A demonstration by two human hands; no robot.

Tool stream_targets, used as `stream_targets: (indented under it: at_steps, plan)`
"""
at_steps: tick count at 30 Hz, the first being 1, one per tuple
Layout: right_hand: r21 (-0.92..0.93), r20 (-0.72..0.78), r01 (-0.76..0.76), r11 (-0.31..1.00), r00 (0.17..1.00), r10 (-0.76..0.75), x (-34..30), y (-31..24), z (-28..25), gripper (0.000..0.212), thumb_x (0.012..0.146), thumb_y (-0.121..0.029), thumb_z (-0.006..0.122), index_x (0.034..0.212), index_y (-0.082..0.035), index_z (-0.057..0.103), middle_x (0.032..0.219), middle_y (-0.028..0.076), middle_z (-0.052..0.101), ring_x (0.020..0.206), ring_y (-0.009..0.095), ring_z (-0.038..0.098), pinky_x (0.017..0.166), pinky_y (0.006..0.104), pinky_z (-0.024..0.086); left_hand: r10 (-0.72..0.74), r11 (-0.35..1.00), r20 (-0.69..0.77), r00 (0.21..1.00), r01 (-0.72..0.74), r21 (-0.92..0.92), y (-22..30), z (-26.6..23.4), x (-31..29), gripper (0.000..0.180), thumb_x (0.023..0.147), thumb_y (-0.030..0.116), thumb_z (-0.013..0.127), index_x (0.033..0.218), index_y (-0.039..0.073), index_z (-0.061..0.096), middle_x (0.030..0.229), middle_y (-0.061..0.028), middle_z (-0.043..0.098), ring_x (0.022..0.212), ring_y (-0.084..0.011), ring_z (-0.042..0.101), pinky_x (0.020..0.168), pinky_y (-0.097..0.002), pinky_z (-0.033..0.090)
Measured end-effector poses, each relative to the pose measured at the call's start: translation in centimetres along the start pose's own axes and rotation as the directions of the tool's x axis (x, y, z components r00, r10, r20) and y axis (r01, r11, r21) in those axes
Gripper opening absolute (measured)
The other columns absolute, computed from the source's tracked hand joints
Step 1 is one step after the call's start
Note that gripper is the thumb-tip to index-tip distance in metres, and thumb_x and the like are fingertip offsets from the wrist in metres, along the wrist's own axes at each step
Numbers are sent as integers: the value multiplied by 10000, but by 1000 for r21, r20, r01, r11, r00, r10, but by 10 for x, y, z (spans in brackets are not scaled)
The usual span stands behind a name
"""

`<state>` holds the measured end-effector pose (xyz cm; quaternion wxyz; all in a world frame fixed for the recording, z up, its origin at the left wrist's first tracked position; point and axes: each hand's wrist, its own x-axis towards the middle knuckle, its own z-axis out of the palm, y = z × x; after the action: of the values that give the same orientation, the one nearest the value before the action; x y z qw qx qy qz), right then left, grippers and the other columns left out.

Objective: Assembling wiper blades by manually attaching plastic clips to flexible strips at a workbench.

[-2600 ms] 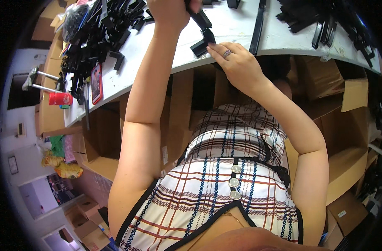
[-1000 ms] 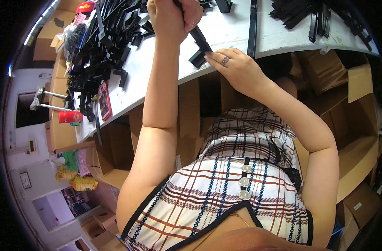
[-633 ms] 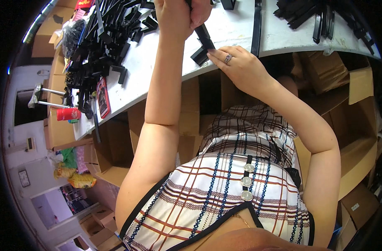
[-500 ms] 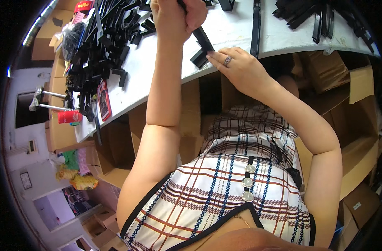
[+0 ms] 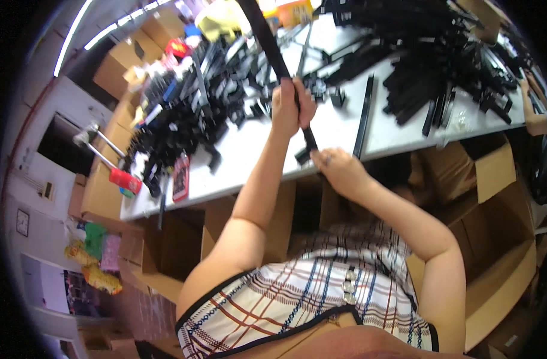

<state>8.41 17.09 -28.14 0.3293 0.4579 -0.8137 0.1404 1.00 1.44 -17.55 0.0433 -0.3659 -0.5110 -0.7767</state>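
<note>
A long black strip [image 5: 266, 37] slants across the white table, its far end running out of the top of the view. My left hand [image 5: 291, 110] is wrapped round it partway down. At its near end, by the table's front edge, sits a short black corner piece [image 5: 303, 157], angled off to the left. My right hand [image 5: 342, 172], with a ring on one finger, has its fingers closed on the strip's near end beside that corner piece. Whether the two parts are joined cannot be made out. Another black strip [image 5: 364, 116] lies on the table to the right.
Black angled parts [image 5: 183, 113] are heaped on the white table [image 5: 243, 161] at left, with a red phone [image 5: 181, 178] and red can [image 5: 125, 179] near them. Black strips [image 5: 426, 78] are piled at right. Open cardboard boxes [image 5: 495, 239] stand below the table.
The view has tilted up, showing more of the table and the strip's length. Both hands appear lower in the picture and keep their hold on the strip.
</note>
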Motion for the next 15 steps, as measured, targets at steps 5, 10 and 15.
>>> stream_targets:
  at_steps: [5, 10, 15]
  plan:
    - [13, 15, -6, 1000, 1000, 5, 0, -9, 10, 369, 805, -96, 565, 1136, 57, 615, 1055, 95, 618, 961, 212, 566, 829, 324, 477, 46, 986, -34, 998, -40, 164, 7, 1, -11, 590, 1001, 551, 317, 656, 82, 414, 392, -48, 368, 270, -137, 321, 279, -267, 237]
    - [16, -72, 13, 1000, 997, -12, 4, -11, 7, 347, 810, -88, 560, 1120, 59, 613, 1029, 92, 613, 938, 228, 571, 822, 335, 482, 74, 997, -19, 997, -74, 17, 9, -6, -14, 544, 1016, 507, 335, 680, 87, 419, 412, -32, 382, 281, -107, 334, 283, -240, 235]
    - [84, -87, -16, 996, 996, 23, 2, -2, 3, 295, 799, -102, 575, 1066, 13, 626, 1019, 92, 611, 927, 233, 579, 803, 354, 484, 30, 997, -74, 997, -25, 68, 8, 6, -3, 533, 1004, 522, 361, 707, 86, 434, 435, -30, 383, 309, -114, 346, 305, -250, 257]
